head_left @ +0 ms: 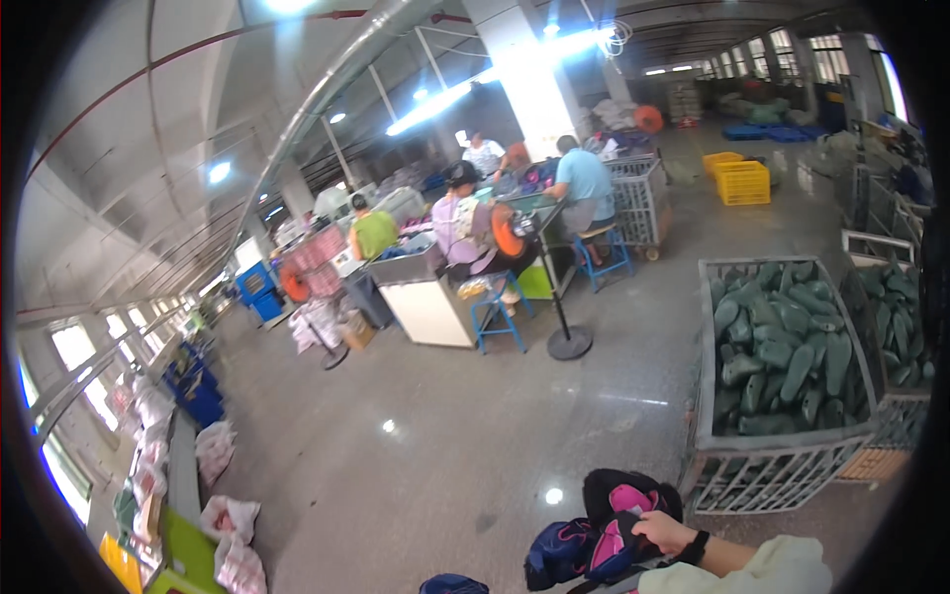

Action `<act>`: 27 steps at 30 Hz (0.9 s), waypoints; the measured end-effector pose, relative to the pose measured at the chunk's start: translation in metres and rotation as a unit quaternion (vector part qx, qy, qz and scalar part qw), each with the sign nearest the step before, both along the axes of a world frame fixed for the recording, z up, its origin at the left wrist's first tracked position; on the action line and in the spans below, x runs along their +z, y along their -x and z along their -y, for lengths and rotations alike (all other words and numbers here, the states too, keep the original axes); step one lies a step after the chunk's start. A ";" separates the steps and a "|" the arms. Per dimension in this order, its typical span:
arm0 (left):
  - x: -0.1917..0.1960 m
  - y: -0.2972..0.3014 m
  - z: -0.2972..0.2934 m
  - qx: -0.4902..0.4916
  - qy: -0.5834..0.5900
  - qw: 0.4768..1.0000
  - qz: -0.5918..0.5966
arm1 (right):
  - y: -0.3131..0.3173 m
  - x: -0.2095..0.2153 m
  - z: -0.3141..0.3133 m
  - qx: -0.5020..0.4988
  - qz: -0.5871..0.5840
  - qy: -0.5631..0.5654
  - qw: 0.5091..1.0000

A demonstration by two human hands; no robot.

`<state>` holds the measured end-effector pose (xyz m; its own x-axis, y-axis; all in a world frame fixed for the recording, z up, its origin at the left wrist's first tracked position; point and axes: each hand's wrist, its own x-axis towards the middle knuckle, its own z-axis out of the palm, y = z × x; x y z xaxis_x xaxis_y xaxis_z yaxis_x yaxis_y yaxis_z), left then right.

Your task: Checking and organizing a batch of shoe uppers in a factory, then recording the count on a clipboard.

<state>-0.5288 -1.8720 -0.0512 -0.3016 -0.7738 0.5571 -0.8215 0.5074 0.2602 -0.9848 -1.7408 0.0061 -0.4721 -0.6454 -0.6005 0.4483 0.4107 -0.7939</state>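
My right hand (665, 533), with a black band at the wrist and a pale sleeve behind it, is low on the right. Its fingers are closed on the edge of a dark shoe upper with pink lining (609, 546). A navy shoe upper (559, 550) lies against it on the left, and a black one with pink inside (630, 491) is just beyond. Another navy piece (453, 584) is cut off by the lower edge. My left hand is out of the picture.
A grey metal cage cart (782, 443) full of green shoe lasts (792, 342) stands to the right. Ahead, people sit at work tables (427, 312) near blue stools (498, 315) and a black-based fan stand (569, 344). White sacks (230, 517) line the left; yellow crates (742, 184) stand farther back.
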 end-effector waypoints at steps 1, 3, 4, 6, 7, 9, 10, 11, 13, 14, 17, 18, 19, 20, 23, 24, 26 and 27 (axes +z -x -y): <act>0.039 0.042 0.023 0.037 -0.147 0.985 -0.077 | 0.015 -0.024 0.009 -0.012 -0.048 0.022 0.999; 0.016 0.078 0.088 0.005 -0.314 0.910 -0.269 | 0.037 -0.002 0.038 -0.054 -0.053 0.043 0.996; -0.018 0.086 0.129 0.002 -0.312 0.912 -0.265 | 0.050 -0.005 0.057 -0.081 -0.033 0.074 0.993; -0.026 0.150 0.191 -0.053 -0.322 0.912 -0.249 | 0.080 -0.016 0.085 -0.084 0.014 0.110 0.990; -0.030 0.182 0.219 -0.078 -0.326 0.911 -0.241 | 0.095 -0.012 0.105 -0.058 -0.080 0.098 0.990; -0.022 0.248 0.271 -0.127 -0.329 0.909 -0.221 | 0.136 -0.004 0.149 -0.040 -0.130 0.154 0.979; -0.017 0.281 0.294 -0.149 -0.330 0.908 -0.212 | 0.159 -0.004 0.171 -0.037 -0.148 0.172 0.973; -0.006 0.308 0.325 -0.168 -0.325 0.909 -0.200 | 0.179 0.003 0.203 -0.080 -0.099 0.174 0.977; 0.016 0.367 0.378 -0.203 -0.319 0.908 -0.180 | 0.228 0.035 0.241 -0.090 -0.073 0.126 0.985; 0.026 0.398 0.402 -0.220 -0.319 0.905 -0.173 | 0.253 0.047 0.261 -0.102 -0.070 0.110 0.986; 0.038 0.482 0.419 -0.249 -0.349 0.888 -0.164 | 0.317 0.078 0.299 -0.142 -0.017 0.093 0.985; 0.041 0.514 0.427 -0.265 -0.362 0.880 -0.158 | 0.340 0.074 0.309 -0.175 -0.010 0.102 0.979; 0.044 0.546 0.435 -0.280 -0.375 0.870 -0.153 | 0.368 0.053 0.321 -0.179 -0.012 0.090 0.980; 0.056 0.577 0.441 -0.299 -0.383 0.861 -0.150 | 0.393 0.045 0.337 -0.253 -0.117 0.127 0.952; 0.041 0.683 0.475 -0.372 -0.365 0.841 -0.146 | 0.463 0.044 0.351 -0.380 -0.085 0.174 0.904; 0.040 0.719 0.493 -0.390 -0.342 0.847 -0.119 | 0.492 0.037 0.358 -0.398 -0.100 0.208 0.888; 0.026 0.796 0.532 -0.408 -0.319 0.842 -0.151 | 0.548 0.027 0.369 -0.436 -0.050 0.255 0.861; 0.013 0.833 0.548 -0.436 -0.343 0.818 -0.149 | 0.571 0.029 0.369 -0.434 -0.076 0.246 0.863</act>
<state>-1.3617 -2.4203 -0.0380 -0.8357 -0.4981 0.2312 -0.0724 0.5172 0.8528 -1.5554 -2.1099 0.0351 -0.9554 -0.1686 -0.2426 0.2928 -0.4315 -0.8533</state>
